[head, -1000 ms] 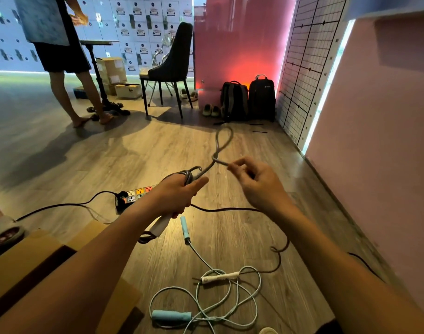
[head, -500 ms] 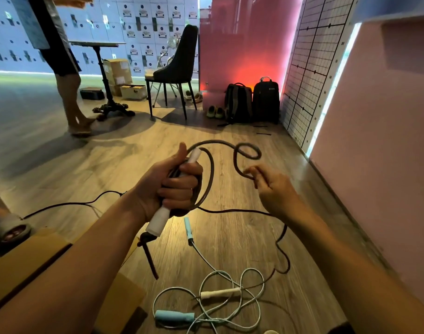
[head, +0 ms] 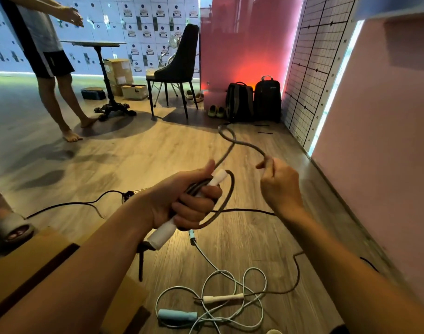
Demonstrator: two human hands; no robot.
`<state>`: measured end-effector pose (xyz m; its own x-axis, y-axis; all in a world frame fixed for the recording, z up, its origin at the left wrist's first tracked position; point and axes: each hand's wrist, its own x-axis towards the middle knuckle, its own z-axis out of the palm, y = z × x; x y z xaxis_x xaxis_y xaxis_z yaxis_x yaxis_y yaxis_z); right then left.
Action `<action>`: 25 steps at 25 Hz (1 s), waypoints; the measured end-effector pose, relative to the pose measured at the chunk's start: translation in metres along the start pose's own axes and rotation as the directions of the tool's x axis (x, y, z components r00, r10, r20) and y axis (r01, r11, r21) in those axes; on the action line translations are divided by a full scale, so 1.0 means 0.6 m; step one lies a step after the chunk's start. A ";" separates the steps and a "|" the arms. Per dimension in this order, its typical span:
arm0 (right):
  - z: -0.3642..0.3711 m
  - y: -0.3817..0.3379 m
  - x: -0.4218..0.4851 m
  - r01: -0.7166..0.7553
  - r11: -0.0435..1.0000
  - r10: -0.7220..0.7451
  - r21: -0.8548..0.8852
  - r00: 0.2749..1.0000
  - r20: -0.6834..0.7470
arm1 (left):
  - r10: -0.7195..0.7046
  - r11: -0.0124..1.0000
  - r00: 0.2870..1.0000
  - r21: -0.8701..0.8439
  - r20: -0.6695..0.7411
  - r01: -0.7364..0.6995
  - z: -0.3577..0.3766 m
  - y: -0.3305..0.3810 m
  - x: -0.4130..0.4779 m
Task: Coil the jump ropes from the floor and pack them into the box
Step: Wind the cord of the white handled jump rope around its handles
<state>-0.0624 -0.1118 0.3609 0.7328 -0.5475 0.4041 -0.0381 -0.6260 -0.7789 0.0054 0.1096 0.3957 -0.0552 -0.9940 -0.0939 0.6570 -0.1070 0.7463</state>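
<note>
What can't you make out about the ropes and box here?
Head view.
Inside of the brown cardboard box: beyond the left edge, behind the left forearm.
Coils of the grey jump rope: hidden inside the left hand.
Tangle of the pale blue jump rope: cut by the bottom edge.

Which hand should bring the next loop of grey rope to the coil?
Right, probably: the right hand pinches the free rope; the left hand is full, gripping the handle and coil.
</note>
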 end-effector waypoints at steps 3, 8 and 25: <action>-0.015 0.021 0.005 -0.105 0.991 0.119 -0.088 0.979 0.165 | 0.213 0.972 0.977 -0.100 0.014 -0.211 0.005 0.007 -0.004; -0.029 0.002 -0.007 -0.058 0.987 0.117 -0.149 0.897 0.426 | 0.704 0.473 0.541 -0.264 -0.461 -0.841 -0.015 0.033 -0.026; -0.009 -0.054 -0.050 0.389 0.914 -0.267 -0.115 0.790 0.552 | 0.640 0.232 -0.261 0.506 -0.723 -0.831 -0.080 0.041 -0.049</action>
<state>-0.0868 -0.0782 0.3766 0.9641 0.0416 0.2624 0.1727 -0.8489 -0.4995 0.0595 0.1373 0.3851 0.9782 0.2059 0.0260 -0.1820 0.7906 0.5846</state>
